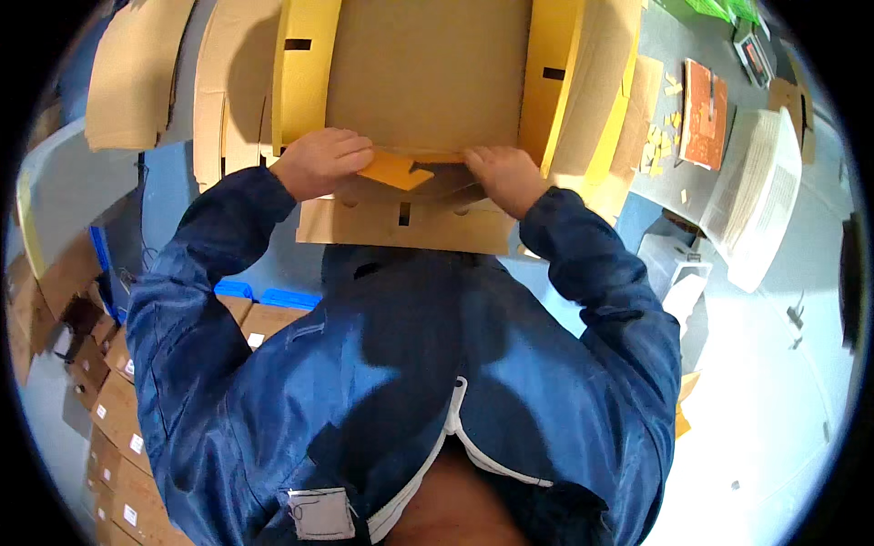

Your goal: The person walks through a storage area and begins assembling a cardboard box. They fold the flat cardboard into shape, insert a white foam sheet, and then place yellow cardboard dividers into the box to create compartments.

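Note:
A cardboard box (428,73) with yellow outer faces lies in front of me, its side walls raised and its brown inside facing up. At its near left corner my left hand (323,164) is closed on a cardboard flap (393,170), whose yellow, notched end sticks out beside the fingertips. Opposite it, my right hand (508,177) grips the right end of the near flaps, fingers curled over the edge. My thumbs are mostly hidden. Below the hands, a brown slotted panel (401,227) extends toward my body.
Flat cardboard pieces (137,73) lie to the left. On the right are yellow scraps (657,150), an orange-brown booklet (703,114) with a pen-like object, and a thick stack of white sheets (751,191). Closed cartons (127,419) stand low at the left.

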`<state>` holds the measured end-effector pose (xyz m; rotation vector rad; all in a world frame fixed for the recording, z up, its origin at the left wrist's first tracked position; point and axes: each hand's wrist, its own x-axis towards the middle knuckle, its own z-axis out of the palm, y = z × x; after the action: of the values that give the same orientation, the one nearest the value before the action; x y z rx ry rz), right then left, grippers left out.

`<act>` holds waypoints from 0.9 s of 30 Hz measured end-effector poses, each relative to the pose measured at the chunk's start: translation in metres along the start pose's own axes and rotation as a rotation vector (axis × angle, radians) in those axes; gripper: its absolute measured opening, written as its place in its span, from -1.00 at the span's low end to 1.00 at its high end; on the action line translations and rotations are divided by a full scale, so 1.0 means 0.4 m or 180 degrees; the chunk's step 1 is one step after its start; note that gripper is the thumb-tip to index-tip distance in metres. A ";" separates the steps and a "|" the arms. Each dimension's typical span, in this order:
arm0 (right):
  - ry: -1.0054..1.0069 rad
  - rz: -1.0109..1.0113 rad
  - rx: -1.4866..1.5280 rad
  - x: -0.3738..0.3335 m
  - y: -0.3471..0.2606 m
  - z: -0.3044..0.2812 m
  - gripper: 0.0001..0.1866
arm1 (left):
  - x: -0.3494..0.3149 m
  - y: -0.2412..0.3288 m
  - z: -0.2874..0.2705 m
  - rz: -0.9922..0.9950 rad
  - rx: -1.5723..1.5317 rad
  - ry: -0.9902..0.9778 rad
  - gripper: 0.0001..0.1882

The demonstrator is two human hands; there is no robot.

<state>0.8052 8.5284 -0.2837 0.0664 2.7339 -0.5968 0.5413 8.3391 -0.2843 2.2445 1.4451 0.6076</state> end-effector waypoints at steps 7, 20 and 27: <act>0.0480 -0.0255 0.0195 -0.091 -0.007 -0.057 -0.53 | -0.019 0.022 -0.002 -0.0509 0.0434 -0.0671 -0.50; 0.1450 0.1114 0.0643 0.015 0.008 -0.048 -0.89 | -0.033 -0.051 0.014 -0.1332 0.0205 0.0347 -0.75; 0.0555 0.0998 -0.0172 0.131 0.027 -0.031 -0.90 | 0.096 -0.049 0.055 -0.1613 0.1058 -0.0049 -0.84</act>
<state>0.7532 8.5421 -0.2952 0.5461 2.8191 -0.4454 0.5531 8.3799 -0.3077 1.9659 2.1295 0.1954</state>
